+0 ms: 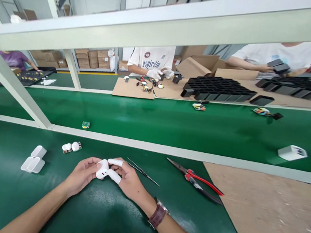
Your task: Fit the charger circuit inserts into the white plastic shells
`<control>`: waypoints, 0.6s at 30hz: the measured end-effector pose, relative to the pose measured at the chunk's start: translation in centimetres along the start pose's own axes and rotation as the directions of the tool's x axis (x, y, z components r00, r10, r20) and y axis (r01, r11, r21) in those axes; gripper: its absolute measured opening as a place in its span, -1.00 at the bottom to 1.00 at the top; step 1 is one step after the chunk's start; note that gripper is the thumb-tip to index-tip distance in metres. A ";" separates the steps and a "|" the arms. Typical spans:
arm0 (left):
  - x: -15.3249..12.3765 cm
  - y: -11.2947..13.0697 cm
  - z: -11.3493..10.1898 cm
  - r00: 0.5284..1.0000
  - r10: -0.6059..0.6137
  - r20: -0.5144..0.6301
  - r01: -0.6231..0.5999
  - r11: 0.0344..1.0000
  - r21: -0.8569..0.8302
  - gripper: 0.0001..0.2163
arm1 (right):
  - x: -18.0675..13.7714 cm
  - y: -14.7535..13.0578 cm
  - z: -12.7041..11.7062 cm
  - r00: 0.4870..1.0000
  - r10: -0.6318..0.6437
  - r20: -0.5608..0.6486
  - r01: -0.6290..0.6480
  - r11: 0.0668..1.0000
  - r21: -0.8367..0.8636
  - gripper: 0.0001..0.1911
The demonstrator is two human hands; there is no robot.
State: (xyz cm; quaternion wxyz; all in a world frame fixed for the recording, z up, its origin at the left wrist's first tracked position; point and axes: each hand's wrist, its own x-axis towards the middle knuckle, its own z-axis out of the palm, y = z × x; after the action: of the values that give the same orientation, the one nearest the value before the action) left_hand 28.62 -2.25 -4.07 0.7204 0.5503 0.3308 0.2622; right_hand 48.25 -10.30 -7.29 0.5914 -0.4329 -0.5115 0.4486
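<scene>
Between my hands is a small white charger (102, 169) with dark port slots on the face toward me. My left hand (84, 175) is closed on its left side, thumb pressed on top. White finger covers sheathe the thumb and index finger of my right hand (124, 177), and their tips pinch the charger's right edge. Metal tweezers (144, 172) lie just beyond my right hand. Farther right rest long-nose pliers (193, 177) with red and black handles. To the left stand several white empty housings (34, 159), and near them are two small circuit boards with white parts (71, 147).
Past a pale rail (140, 145) runs a green conveyor belt (149, 119) carrying a small circuit board (86, 125), wired boards (199, 106) and a white charger housing (292, 153). Black cases (219, 87) are stacked opposite, where co-workers sit. A frame beam (167, 26) crosses above; cardboard (272, 208) lies at right.
</scene>
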 end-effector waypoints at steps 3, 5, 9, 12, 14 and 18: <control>3.1 1.4 -1.5 0.976 0.199 -0.091 -0.155 0.921 0.358 -0.62 | 0.0 0.5 0.1 1.000 0.000 -0.029 0.000 1.000 -0.016 -0.65; 6.5 3.0 -2.4 0.939 0.319 -0.126 -0.223 0.848 0.481 -0.61 | 0.1 0.9 0.2 0.999 0.014 -0.029 -0.015 0.999 -0.030 -0.66; 13.6 5.9 -3.1 0.863 0.469 -0.186 -0.239 0.706 0.667 -0.67 | 0.1 1.4 0.3 1.000 -0.006 -0.016 0.005 0.997 -0.081 -0.70; 16.6 6.3 -2.6 0.852 0.489 -0.186 -0.185 0.614 0.767 -0.69 | 0.1 1.6 0.2 1.000 -0.020 -0.009 0.019 0.995 -0.094 -0.72; 17.2 5.9 -2.4 0.863 0.476 -0.167 -0.148 0.556 0.818 -0.63 | 0.2 1.5 0.2 1.000 -0.022 -0.008 0.022 0.996 -0.090 -0.72; 16.0 6.2 -3.1 0.894 0.429 -0.129 -0.090 0.455 0.886 -0.63 | 0.4 1.4 0.2 0.999 -0.038 -0.011 0.037 0.995 -0.096 -0.70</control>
State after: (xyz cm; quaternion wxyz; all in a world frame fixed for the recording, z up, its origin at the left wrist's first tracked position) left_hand 36.46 13.19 -1.65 0.2308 0.8260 0.4440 0.2594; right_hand 47.97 -9.55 -8.50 0.5815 -0.4541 -0.5367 0.4094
